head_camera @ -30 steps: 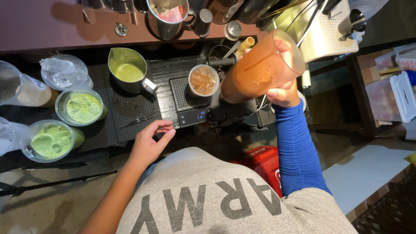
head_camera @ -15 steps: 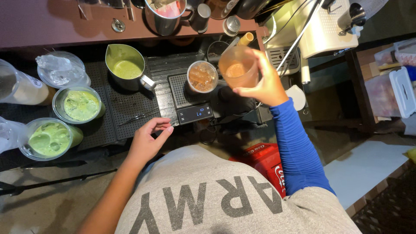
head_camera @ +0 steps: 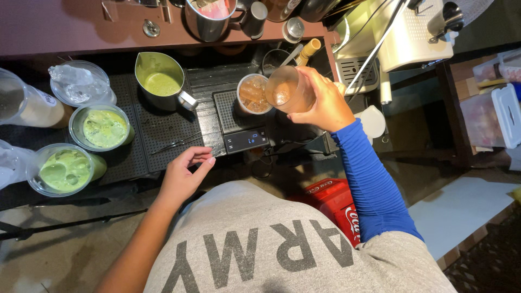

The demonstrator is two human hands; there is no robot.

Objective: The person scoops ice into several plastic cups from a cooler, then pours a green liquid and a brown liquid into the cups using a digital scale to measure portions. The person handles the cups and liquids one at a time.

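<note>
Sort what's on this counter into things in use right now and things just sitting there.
In use: right hand tilting a clear cup over the iced cup on the scale.

Sitting by: left hand, empty; green drinks; steel pitcher; ice cup; tongs.

I count two clear plastic cups of green drink (head_camera: 104, 128) (head_camera: 66, 170) at nine o'clock, one steel pitcher of green liquid (head_camera: 160, 81) at eleven, two clear cups of brown iced drink (head_camera: 253, 94) (head_camera: 289, 89) at twelve, and one black digital scale (head_camera: 239, 126).
</note>
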